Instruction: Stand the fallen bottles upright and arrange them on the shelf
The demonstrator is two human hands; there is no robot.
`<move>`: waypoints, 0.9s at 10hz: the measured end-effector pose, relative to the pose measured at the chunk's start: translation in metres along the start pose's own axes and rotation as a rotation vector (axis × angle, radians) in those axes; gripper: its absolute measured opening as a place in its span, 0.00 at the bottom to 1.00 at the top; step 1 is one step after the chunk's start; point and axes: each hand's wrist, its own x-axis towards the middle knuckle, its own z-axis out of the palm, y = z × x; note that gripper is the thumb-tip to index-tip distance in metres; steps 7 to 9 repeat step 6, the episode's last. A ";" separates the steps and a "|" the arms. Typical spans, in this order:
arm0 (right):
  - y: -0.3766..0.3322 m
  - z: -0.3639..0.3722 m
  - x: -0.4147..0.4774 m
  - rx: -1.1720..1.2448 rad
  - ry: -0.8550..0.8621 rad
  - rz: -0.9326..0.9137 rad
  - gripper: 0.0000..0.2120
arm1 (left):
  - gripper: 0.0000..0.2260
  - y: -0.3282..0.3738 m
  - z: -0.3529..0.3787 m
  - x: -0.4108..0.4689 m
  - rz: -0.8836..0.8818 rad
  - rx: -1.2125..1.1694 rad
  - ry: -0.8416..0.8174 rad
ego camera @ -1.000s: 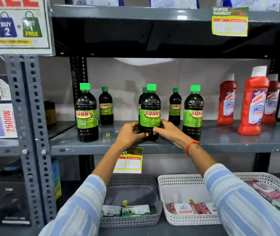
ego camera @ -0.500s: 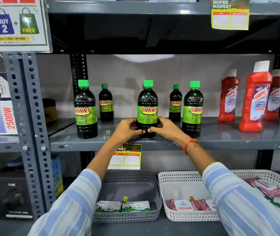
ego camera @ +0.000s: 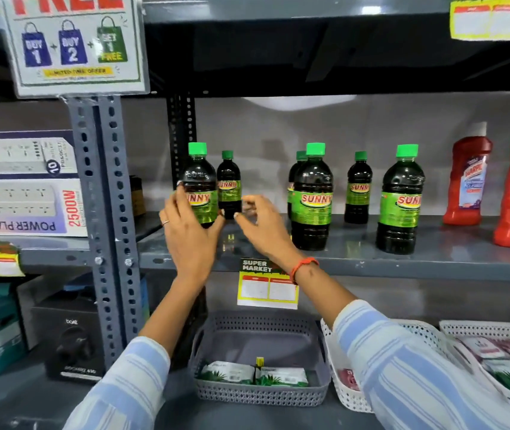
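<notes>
Left hand (ego camera: 185,226) wrapped on leftmost front bottle (ego camera: 199,184), upright at shelf (ego camera: 356,259) front edge. Right hand (ego camera: 264,225) open, fingers curled, empty, just beside it. Small bottle (ego camera: 229,184) stands behind. Other bottles upright to the right, red bottles (ego camera: 464,181) beyond.

Six bottles (ego camera: 311,197) stand upright on the shelf (ego camera: 371,259).

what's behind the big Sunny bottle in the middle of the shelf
Behind the middle Sunny bottle stands another green-capped bottle; only its cap and left edge show. The rest, label included, is covered.
</notes>
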 end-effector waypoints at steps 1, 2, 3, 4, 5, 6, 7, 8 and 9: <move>-0.008 0.033 0.020 0.031 -0.275 0.263 0.20 | 0.27 -0.038 -0.011 0.010 -0.140 0.033 -0.341; -0.014 0.043 0.027 0.055 -0.340 0.309 0.19 | 0.21 -0.052 -0.013 0.014 -0.153 -0.005 -0.455; -0.017 0.051 0.033 0.082 -0.383 0.284 0.18 | 0.19 -0.060 -0.016 0.020 -0.141 -0.006 -0.418; -0.016 0.056 0.033 0.079 -0.371 0.270 0.18 | 0.19 -0.065 -0.015 0.022 -0.132 0.018 -0.420; -0.013 0.062 0.034 0.078 -0.348 0.263 0.19 | 0.19 -0.067 -0.017 0.022 -0.122 0.038 -0.419; -0.008 0.059 0.033 0.044 -0.277 0.277 0.20 | 0.20 -0.063 -0.022 0.018 -0.129 0.129 -0.416; -0.008 0.059 0.033 0.044 -0.277 0.277 0.20 | 0.20 -0.063 -0.022 0.018 -0.129 0.129 -0.416; -0.008 0.059 0.033 0.044 -0.277 0.277 0.20 | 0.20 -0.063 -0.022 0.018 -0.129 0.129 -0.416; -0.008 0.059 0.033 0.044 -0.277 0.277 0.20 | 0.20 -0.063 -0.022 0.018 -0.129 0.129 -0.416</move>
